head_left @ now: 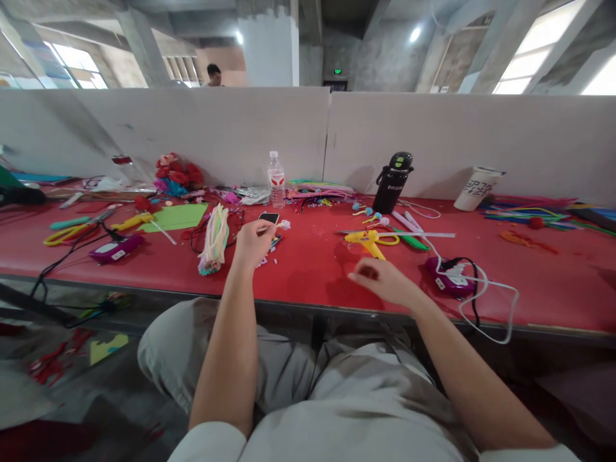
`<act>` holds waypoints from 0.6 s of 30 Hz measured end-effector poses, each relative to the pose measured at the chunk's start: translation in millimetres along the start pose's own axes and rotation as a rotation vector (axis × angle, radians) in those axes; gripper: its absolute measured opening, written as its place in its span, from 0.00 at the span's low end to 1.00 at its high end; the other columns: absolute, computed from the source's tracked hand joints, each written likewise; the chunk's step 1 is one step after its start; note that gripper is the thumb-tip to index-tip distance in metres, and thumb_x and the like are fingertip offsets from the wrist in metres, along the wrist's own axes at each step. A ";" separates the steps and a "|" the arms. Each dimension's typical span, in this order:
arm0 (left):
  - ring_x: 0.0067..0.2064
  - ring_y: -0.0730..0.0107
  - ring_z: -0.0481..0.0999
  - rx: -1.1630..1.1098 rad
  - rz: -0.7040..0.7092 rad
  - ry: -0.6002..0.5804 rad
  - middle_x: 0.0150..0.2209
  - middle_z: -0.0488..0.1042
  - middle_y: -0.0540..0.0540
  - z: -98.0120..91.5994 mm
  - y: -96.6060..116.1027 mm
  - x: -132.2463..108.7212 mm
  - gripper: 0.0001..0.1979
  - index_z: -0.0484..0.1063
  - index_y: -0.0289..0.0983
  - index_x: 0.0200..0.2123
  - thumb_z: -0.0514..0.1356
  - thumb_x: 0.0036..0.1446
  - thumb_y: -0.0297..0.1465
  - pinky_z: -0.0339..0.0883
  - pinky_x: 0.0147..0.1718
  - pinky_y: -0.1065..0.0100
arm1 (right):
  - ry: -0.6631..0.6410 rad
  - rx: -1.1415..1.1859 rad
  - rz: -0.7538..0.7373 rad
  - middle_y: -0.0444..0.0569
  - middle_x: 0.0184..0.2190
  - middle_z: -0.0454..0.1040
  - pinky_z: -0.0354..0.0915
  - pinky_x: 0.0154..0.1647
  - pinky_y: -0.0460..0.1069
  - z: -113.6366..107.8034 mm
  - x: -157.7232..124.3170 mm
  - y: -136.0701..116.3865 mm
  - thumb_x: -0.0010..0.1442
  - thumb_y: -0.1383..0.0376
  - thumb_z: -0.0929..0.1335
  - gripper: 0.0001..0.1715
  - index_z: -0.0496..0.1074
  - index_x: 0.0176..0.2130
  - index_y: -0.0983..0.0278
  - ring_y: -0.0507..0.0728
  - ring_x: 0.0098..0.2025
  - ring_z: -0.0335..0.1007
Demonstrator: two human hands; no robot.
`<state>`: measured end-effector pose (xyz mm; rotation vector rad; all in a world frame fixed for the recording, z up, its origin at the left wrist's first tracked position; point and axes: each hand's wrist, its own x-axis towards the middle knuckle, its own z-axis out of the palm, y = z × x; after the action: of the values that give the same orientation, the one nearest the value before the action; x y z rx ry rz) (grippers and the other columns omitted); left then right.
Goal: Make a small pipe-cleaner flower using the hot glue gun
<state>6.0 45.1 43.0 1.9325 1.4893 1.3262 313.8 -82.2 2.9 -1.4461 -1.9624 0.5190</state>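
Observation:
My left hand (255, 244) is closed in a pinch on a small pale pink pipe-cleaner flower (285, 224), its fluffy head pointing right. Just beyond that hand lies a phone (269, 217) with a dark screen. Left of it stands a bundle of pastel pipe cleaners (214, 240). My right hand (382, 280) hovers over the table's front part, fingers loosely curled and apart, with nothing visible in them. A yellow glue gun (366, 241) lies just past its fingers, beside yellow-handled scissors (389, 239). Small finished flowers (369, 212) rest behind these.
A water bottle (276, 181), black flask (393, 183) and white cup (477, 189) stand along the partition (216, 135). Purple power strips (447, 280) with trailing cables lie at both sides. Green paper (176, 217) and another yellow glue gun (132, 222) are at left.

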 end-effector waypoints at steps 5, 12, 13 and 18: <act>0.31 0.66 0.77 0.022 -0.053 0.040 0.27 0.79 0.48 -8.5 7.7 0.5 0.11 0.79 0.37 0.34 0.60 0.53 0.37 0.67 0.33 0.71 | -0.213 0.085 -0.196 0.48 0.36 0.77 0.63 0.37 0.48 58.1 67.0 -43.7 0.61 0.62 0.67 0.08 0.75 0.37 0.62 0.55 0.35 0.70; 0.31 0.66 0.76 0.006 0.002 0.037 0.28 0.78 0.47 -17.4 12.1 -0.6 0.11 0.79 0.36 0.33 0.58 0.54 0.34 0.67 0.33 0.71 | -0.140 -0.021 -0.141 0.49 0.32 0.77 0.60 0.36 0.46 141.2 156.2 -84.4 0.60 0.65 0.68 0.07 0.75 0.32 0.66 0.53 0.34 0.71; 0.32 0.66 0.77 0.004 0.006 0.040 0.28 0.78 0.47 -17.5 10.8 -0.1 0.11 0.79 0.36 0.33 0.58 0.54 0.34 0.67 0.33 0.71 | -0.146 -0.050 -0.114 0.50 0.33 0.78 0.61 0.36 0.46 147.6 160.5 -88.8 0.59 0.64 0.68 0.08 0.75 0.32 0.66 0.54 0.36 0.71; 0.36 0.63 0.78 0.050 0.020 0.068 0.31 0.79 0.46 -16.1 4.5 1.0 0.11 0.79 0.37 0.33 0.58 0.54 0.34 0.68 0.35 0.69 | -0.137 -0.164 -0.002 0.53 0.38 0.77 0.62 0.38 0.49 162.0 163.3 -95.4 0.59 0.63 0.68 0.07 0.73 0.30 0.64 0.60 0.41 0.72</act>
<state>-4.9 40.4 54.7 1.9556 1.5541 1.3890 103.9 51.2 -9.6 -1.5436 -2.1575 0.4764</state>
